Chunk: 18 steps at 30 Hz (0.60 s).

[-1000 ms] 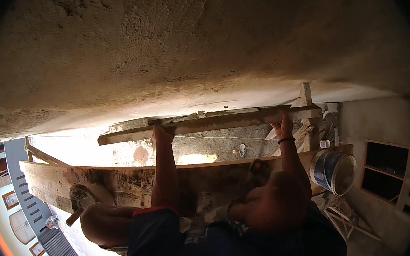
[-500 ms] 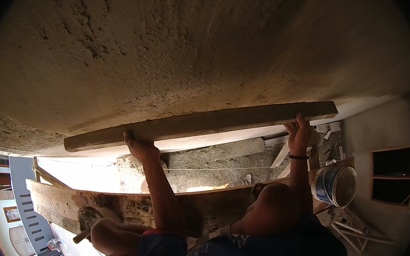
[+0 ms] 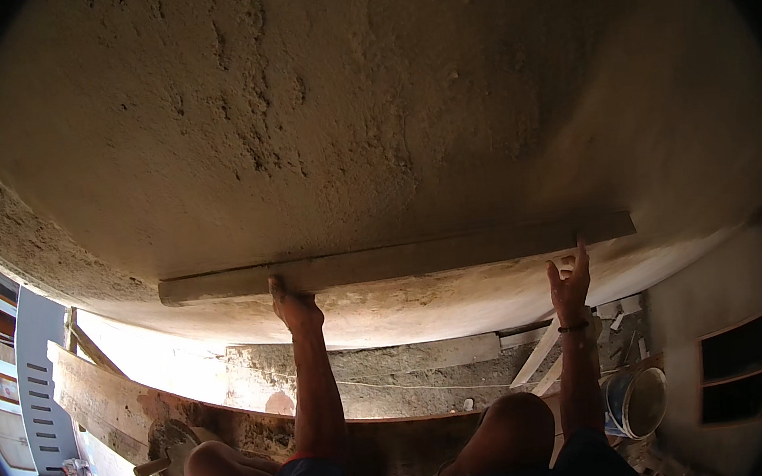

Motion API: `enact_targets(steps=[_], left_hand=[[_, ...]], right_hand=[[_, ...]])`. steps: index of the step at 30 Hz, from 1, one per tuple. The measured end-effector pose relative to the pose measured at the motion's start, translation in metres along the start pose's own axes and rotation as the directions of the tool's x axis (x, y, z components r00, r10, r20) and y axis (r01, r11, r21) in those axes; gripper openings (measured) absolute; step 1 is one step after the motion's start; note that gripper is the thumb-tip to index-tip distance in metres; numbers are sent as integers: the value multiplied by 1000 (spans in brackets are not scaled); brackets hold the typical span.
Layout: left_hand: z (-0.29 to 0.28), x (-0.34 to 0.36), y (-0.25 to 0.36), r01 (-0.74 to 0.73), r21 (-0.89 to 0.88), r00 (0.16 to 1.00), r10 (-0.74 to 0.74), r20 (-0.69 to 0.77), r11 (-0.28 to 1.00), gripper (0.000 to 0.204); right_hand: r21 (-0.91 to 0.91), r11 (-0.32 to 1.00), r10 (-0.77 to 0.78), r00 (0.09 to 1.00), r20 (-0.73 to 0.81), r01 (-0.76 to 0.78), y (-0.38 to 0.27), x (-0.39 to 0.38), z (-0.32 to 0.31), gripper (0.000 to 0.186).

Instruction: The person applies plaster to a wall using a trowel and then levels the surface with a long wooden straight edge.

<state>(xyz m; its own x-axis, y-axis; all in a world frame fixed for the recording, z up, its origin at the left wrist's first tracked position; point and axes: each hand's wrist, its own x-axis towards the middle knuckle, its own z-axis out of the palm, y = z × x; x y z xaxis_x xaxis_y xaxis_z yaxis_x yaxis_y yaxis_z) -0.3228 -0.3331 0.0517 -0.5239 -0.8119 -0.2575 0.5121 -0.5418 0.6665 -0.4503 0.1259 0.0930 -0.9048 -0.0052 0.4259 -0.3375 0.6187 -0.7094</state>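
Observation:
A long, straight wooden board (image 3: 438, 255) lies crosswise against the rough, plastered wall (image 3: 343, 131). My left hand (image 3: 298, 310) grips the board's lower edge left of its middle, the thumb over its face. Near the right end, my right hand (image 3: 571, 288) holds the same edge more loosely: one finger reaches up onto the face, the others are bent and partly apart. A dark band circles my right wrist. The side of the board against the plaster is hidden.
Below me runs a stained plank (image 3: 233, 417) beside my bent knees. On it at the left sits a round, mortar-smeared tool with a wooden handle (image 3: 153, 467). A blue and white bucket (image 3: 640, 401) stands at the right. Loose timber (image 3: 539, 351) lies on the ground beneath.
My view has tilted up, so wall, board and hands sit differently in the picture. The board's face is now flatter to the wall. My right hand's fingers have loosened and spread somewhat.

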Motion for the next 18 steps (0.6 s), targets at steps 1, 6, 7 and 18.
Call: enact_targets(steps=[1, 6, 7, 18], left_hand=[[4, 2, 1, 10, -13, 1000, -9, 19, 1000, 49], [23, -1, 8, -23, 26, 992, 26, -127, 999, 55], [28, 0, 13, -20, 45, 996, 24, -88, 999, 55], [89, 83, 249, -649, 275, 732, 681, -27, 709, 46]], right_hand=[[-22, 1000, 0, 998, -61, -1, 2, 6, -4, 77], [-717, 636, -493, 865, -91, 286, 13, 26, -23, 56], [-758, 555, -573, 818, -48, 344, 14, 30, -25, 53], [-665, 417, -860, 505, -70, 619, -160, 100, -10, 43]])
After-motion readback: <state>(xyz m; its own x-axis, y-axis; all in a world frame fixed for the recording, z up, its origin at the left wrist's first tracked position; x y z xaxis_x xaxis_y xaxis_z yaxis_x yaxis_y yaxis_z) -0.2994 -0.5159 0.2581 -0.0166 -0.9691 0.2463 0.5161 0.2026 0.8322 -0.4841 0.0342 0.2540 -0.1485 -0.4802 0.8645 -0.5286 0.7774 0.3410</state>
